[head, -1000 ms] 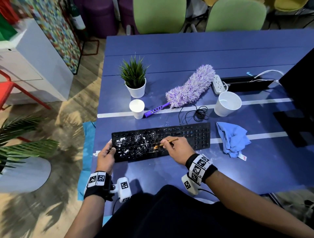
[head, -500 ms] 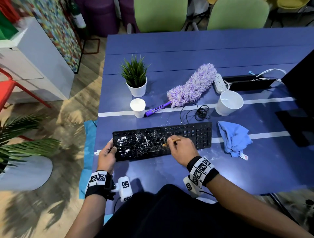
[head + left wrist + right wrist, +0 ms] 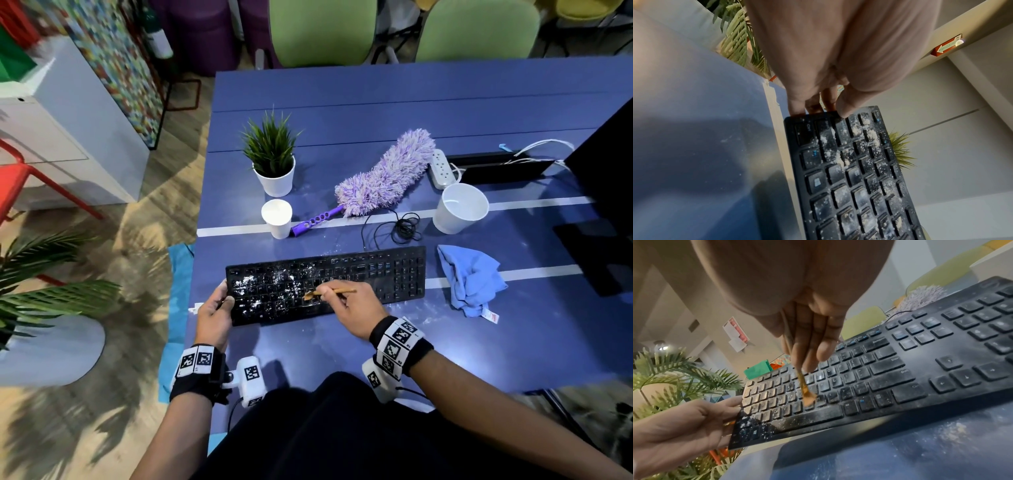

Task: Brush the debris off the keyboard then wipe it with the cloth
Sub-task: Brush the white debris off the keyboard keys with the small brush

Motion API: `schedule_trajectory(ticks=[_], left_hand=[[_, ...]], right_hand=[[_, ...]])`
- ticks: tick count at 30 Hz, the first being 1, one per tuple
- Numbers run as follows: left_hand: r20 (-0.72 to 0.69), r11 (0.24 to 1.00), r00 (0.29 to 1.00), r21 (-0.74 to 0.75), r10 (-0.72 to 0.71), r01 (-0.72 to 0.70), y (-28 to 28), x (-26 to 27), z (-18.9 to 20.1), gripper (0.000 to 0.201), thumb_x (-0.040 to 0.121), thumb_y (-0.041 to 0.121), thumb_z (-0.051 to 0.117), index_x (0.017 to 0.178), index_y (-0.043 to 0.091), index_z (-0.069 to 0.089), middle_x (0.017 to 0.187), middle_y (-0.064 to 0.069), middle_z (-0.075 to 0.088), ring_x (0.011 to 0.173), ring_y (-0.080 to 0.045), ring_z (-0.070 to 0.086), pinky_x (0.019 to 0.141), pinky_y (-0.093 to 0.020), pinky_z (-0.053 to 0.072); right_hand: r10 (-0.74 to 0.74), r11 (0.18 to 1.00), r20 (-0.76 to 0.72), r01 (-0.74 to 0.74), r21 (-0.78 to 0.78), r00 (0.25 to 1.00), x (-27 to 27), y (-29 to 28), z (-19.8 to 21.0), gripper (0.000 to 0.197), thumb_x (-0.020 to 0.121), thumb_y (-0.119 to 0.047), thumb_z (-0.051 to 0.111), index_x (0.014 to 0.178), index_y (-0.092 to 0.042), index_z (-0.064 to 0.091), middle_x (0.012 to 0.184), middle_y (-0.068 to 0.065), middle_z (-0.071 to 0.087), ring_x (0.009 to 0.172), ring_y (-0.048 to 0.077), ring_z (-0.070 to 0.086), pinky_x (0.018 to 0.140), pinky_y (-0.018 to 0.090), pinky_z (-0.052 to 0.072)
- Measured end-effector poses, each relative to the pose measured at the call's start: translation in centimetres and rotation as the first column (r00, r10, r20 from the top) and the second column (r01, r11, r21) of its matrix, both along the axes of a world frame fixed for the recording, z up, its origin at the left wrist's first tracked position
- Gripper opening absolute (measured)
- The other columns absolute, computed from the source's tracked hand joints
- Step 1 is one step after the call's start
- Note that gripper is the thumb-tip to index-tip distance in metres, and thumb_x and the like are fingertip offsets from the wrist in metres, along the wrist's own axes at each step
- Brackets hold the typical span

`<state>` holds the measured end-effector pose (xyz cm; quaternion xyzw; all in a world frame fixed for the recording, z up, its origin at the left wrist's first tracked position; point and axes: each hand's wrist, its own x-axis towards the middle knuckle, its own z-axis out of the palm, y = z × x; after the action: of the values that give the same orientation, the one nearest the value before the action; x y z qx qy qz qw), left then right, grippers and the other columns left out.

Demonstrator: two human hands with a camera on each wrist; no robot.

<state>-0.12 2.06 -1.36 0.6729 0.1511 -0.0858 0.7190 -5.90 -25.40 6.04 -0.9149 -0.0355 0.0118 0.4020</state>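
Observation:
A black keyboard (image 3: 376,274) lies on the blue table, its left half speckled with white powder (image 3: 260,291). My left hand (image 3: 215,308) grips its left end, thumb on top of the corner keys (image 3: 844,110) and fingers under the edge. My right hand (image 3: 346,308) pinches a thin wooden brush (image 3: 334,292), whose orange bristles (image 3: 808,396) press on the keys just above the space bar. The keyboard's (image 3: 900,378) left end is tilted up off the table. A crumpled blue cloth (image 3: 469,281) lies just right of the keyboard.
Behind the keyboard are a small paper cup (image 3: 276,217), a potted plant (image 3: 272,164), a purple duster (image 3: 383,180), a coiled black cable (image 3: 404,228), a larger white cup (image 3: 459,207) and a power strip (image 3: 442,168). A dark monitor (image 3: 606,192) stands at right. Powder dusts the table.
The brush tip swept right along the keys, then back left to the middle. My left hand kept its hold on the keyboard's left end.

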Motion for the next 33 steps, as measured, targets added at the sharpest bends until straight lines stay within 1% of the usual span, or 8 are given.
schedule_trajectory(ticks=[3,6,11,16,20,24,28,33], left_hand=[[-0.013,1.0,1.0,0.009,0.003,-0.003,0.0,-0.1,-0.1,0.045,0.097,-0.013,0.038,0.135,0.004,0.053,0.13,-0.016,0.06,0.118,-0.024,0.053,0.116,-0.055,0.031],[-0.011,1.0,1.0,-0.007,0.009,-0.009,-0.2,-0.2,0.0,0.046,0.097,-0.014,0.036,0.136,0.004,0.052,0.126,-0.013,0.061,0.117,-0.022,0.053,0.115,-0.052,0.032],[0.003,1.0,1.0,0.002,0.006,-0.006,-0.1,0.0,0.0,0.046,0.097,-0.013,0.037,0.135,0.006,0.053,0.124,-0.01,0.063,0.118,-0.022,0.053,0.115,-0.053,0.032],[0.022,1.0,1.0,0.009,-0.015,0.015,-0.1,-0.1,0.1,0.048,0.096,-0.014,0.037,0.126,0.016,0.059,0.107,0.013,0.072,0.115,-0.021,0.055,0.113,-0.047,0.036],[0.036,1.0,0.999,-0.009,-0.01,0.01,-0.2,-0.1,0.1,0.047,0.096,-0.015,0.036,0.13,0.012,0.055,0.117,-0.003,0.066,0.118,-0.021,0.052,0.11,-0.042,0.039],[0.034,1.0,0.999,-0.022,-0.006,0.007,-0.3,-0.2,0.2,0.047,0.096,-0.014,0.037,0.124,0.017,0.059,0.106,0.014,0.071,0.116,-0.02,0.054,0.108,-0.04,0.04],[0.045,1.0,0.999,-0.025,-0.016,0.017,-0.3,-0.1,0.0,0.046,0.096,-0.014,0.036,0.127,0.014,0.057,0.117,-0.005,0.066,0.117,-0.022,0.053,0.11,-0.044,0.037],[0.039,1.0,0.999,-0.019,0.003,-0.002,-0.1,0.0,-0.3,0.048,0.096,-0.014,0.038,0.128,0.016,0.057,0.106,0.015,0.071,0.117,-0.021,0.054,0.112,-0.044,0.036]], right_hand=[[0.037,0.994,-0.049,-0.041,-0.104,0.998,-0.1,-0.1,-0.5,0.038,0.1,-0.038,0.041,0.09,-0.015,0.07,0.08,0.003,0.073,0.074,0.022,0.068,0.071,0.036,0.054],[-0.04,0.996,0.029,0.043,-0.082,0.999,-0.4,-0.4,-0.1,0.031,0.1,-0.031,0.044,0.09,-0.015,0.068,0.077,0.002,0.071,0.07,0.02,0.065,0.07,0.036,0.052],[0.08,0.995,-0.018,-0.081,-0.057,0.997,-0.4,0.9,0.2,0.028,0.1,-0.028,0.047,0.097,-0.013,0.071,0.087,0.005,0.073,0.078,0.02,0.065,0.073,0.03,0.049],[0.002,0.974,-0.015,-0.006,-0.225,1.0,0.1,-0.4,-0.5,0.031,0.099,-0.033,0.042,0.082,-0.018,0.064,0.068,0.001,0.066,0.068,0.027,0.065,0.061,0.027,0.044],[0.044,0.99,-0.068,-0.052,-0.131,0.997,-0.2,-0.7,-0.3,0.031,0.098,-0.038,0.043,0.096,-0.022,0.07,0.087,-0.001,0.074,0.081,0.019,0.068,0.074,0.029,0.053],[-0.091,0.945,-0.09,0.057,-0.321,0.992,0.0,-2.4,-0.3,0.037,0.1,-0.032,0.04,0.072,-0.017,0.058,0.057,0.003,0.058,0.066,0.029,0.063,0.06,0.029,0.041],[-0.018,0.987,-0.053,0.009,-0.161,0.998,-0.4,-2.5,-0.3,0.031,0.1,-0.032,0.045,0.091,-0.017,0.071,0.074,-0.004,0.071,0.073,0.018,0.067,0.068,0.028,0.05],[-0.102,0.97,-0.021,0.095,-0.223,0.995,-0.5,-3.5,-0.7,0.03,0.1,-0.034,0.044,0.092,-0.019,0.069,0.07,0.002,0.068,0.07,0.024,0.066,0.064,0.032,0.051]])
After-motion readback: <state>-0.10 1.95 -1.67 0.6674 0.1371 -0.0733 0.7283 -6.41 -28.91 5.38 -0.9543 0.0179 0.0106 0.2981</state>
